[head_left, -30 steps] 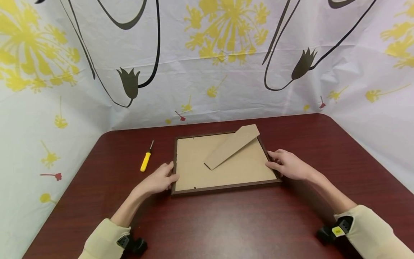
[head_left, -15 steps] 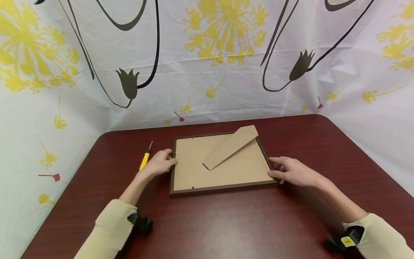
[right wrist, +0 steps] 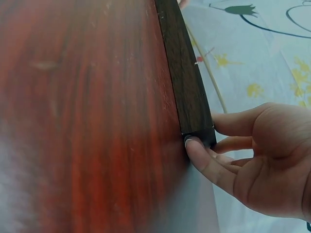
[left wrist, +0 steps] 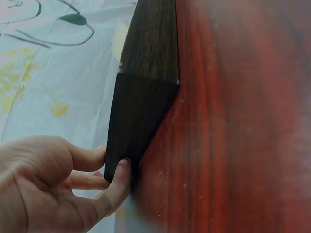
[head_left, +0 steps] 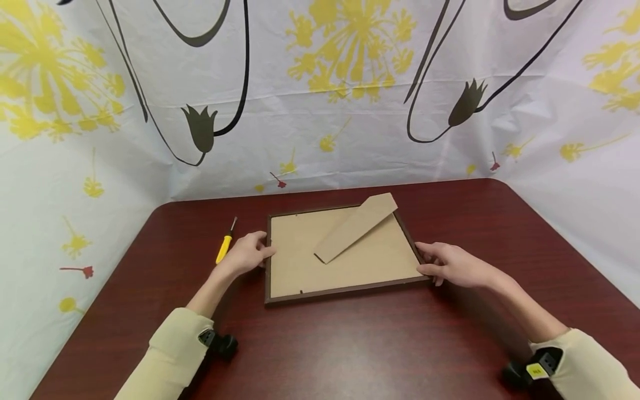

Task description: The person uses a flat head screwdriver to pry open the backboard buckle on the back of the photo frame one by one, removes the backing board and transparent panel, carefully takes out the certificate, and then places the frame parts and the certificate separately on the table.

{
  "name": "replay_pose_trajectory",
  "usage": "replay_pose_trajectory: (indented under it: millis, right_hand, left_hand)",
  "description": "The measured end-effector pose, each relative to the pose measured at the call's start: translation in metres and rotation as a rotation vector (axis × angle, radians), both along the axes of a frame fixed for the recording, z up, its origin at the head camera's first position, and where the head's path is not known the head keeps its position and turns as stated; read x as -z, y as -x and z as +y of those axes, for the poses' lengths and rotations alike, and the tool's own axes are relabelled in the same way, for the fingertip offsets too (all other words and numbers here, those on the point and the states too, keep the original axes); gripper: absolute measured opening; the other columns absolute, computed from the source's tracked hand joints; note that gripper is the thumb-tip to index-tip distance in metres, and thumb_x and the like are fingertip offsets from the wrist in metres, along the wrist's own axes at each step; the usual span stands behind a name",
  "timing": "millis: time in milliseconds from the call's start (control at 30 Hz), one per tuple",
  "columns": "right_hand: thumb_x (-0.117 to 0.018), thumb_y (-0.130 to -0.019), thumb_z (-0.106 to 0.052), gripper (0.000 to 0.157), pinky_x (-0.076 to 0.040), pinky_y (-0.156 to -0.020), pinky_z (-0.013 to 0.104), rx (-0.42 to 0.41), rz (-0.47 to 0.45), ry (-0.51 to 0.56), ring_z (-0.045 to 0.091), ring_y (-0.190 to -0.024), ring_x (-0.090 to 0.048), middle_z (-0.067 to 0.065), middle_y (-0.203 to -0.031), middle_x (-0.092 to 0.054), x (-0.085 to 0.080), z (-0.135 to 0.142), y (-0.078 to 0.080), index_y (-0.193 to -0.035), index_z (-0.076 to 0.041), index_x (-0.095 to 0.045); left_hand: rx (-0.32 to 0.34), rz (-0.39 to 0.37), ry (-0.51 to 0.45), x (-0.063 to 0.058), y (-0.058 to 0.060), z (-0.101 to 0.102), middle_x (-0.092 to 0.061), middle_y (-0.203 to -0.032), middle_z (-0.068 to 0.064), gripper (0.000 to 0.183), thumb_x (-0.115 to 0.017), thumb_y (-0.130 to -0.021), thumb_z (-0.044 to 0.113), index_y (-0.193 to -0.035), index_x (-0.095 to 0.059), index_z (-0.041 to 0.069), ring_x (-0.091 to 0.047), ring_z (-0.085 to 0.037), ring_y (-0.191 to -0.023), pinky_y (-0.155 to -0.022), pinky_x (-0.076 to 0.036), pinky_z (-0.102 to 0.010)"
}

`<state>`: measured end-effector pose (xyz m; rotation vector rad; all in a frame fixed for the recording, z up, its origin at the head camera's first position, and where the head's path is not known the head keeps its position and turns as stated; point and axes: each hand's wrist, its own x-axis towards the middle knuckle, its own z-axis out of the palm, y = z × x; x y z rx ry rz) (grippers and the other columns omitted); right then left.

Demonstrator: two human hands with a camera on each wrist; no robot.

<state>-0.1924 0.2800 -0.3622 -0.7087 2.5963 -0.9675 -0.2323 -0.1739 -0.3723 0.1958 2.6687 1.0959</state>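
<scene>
A picture frame (head_left: 292,261) lies back side up on the table, its dark wooden border around a tan backing board. A cardboard easel stand (head_left: 356,229) slants across that board. My left hand (head_left: 245,254) grips the frame's left side, thumb on top. In the left wrist view, fingers of the left hand (left wrist: 53,184) curl against the outer side of the dark border (left wrist: 131,97). Near the front right corner, my right hand (head_left: 455,265) holds the other side. The right wrist view has the right hand (right wrist: 267,160) pinching the border (right wrist: 184,73) at its corner.
A screwdriver (head_left: 225,249) with a yellow handle lies left of the frame, just beyond the left wrist. The dark red table (head_left: 340,344) reaches back to a white patterned cloth (head_left: 300,128) that hangs behind it and along both sides.
My left hand has moved farther back along the frame's left side. The right hand has come slightly nearer the front corner. The frame has turned a little on the table.
</scene>
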Motion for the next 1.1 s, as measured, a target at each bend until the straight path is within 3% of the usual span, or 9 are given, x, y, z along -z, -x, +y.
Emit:
replay_pose_trajectory:
  millis: [200,400,500,567,667,767,1100]
  right_hand:
    - [-0.065,-0.1,-0.014,0.06,-0.056,-0.063,0.032,0.037,0.023,-0.036,0.015,-0.064,-0.064,0.012,-0.103,-0.061,0.0,0.005,0.015,-0.146,0.014,-0.038]
    - [-0.063,-0.101,-0.015,0.052,-0.055,-0.063,0.033,0.08,0.045,-0.078,0.017,-0.065,-0.065,0.015,-0.104,-0.067,-0.002,0.006,0.029,-0.14,0.013,-0.046]
    - [-0.064,-0.1,-0.017,0.049,-0.054,-0.06,0.033,0.12,0.063,-0.093,0.017,-0.064,-0.063,0.013,-0.102,-0.069,-0.002,0.004,0.032,-0.137,0.012,-0.05]
    - [-0.065,-0.1,-0.018,0.048,-0.053,-0.058,0.032,0.141,0.076,-0.098,0.017,-0.063,-0.062,0.012,-0.099,-0.07,-0.001,0.002,0.034,-0.135,0.011,-0.053]
    - [-0.065,-0.1,-0.019,0.046,-0.053,-0.055,0.032,0.161,0.091,-0.095,0.017,-0.06,-0.061,0.012,-0.098,-0.07,0.0,0.0,0.033,-0.133,0.011,-0.055]
    - [-0.065,-0.1,-0.017,0.044,-0.053,-0.055,0.031,0.165,0.107,-0.085,0.016,-0.06,-0.062,0.013,-0.098,-0.069,0.001,-0.001,0.03,-0.132,0.011,-0.055]
    - [-0.065,-0.1,-0.018,0.038,-0.053,-0.058,0.03,0.235,0.138,-0.078,0.015,-0.053,-0.062,0.004,-0.075,-0.062,0.002,-0.008,0.01,-0.123,0.01,-0.056]
  left_hand:
    - [-0.045,-0.037,-0.02,-0.002,-0.019,0.006,-0.062,-0.093,-0.014,0.067,-0.061,-0.102,0.017,-0.151,-0.027,-0.013,-0.068,-0.017,-0.066,-0.098,-0.048,-0.051]
    - [-0.082,-0.072,-0.024,-0.007,-0.04,0.016,-0.061,-0.082,-0.012,0.066,-0.063,-0.1,0.016,-0.146,-0.028,-0.016,-0.068,-0.015,-0.06,-0.093,-0.05,-0.047]
    - [-0.075,-0.072,-0.022,-0.01,-0.045,0.018,-0.061,-0.089,-0.018,0.066,-0.066,-0.098,0.014,-0.142,-0.029,-0.02,-0.071,-0.02,-0.062,-0.09,-0.053,-0.046]
    - [-0.067,-0.054,-0.001,-0.012,-0.045,0.016,-0.058,-0.108,-0.03,0.075,-0.068,-0.097,0.016,-0.145,-0.024,-0.021,-0.073,-0.027,-0.078,-0.093,-0.052,-0.047]
    - [-0.051,-0.003,0.062,-0.014,-0.042,0.013,-0.036,-0.137,-0.043,0.084,-0.068,-0.097,0.019,-0.15,-0.015,-0.02,-0.063,-0.04,-0.113,-0.1,-0.047,-0.051]
    - [-0.048,0.047,0.114,-0.013,-0.034,0.009,-0.018,-0.149,-0.043,0.084,-0.064,-0.098,0.021,-0.152,-0.013,-0.017,-0.045,-0.047,-0.13,-0.105,-0.04,-0.055]
    - [-0.046,0.148,0.104,-0.008,0.0,-0.005,-0.029,-0.145,-0.039,0.064,-0.057,-0.096,0.013,-0.148,-0.032,-0.014,-0.042,-0.05,-0.13,-0.106,-0.038,-0.056]
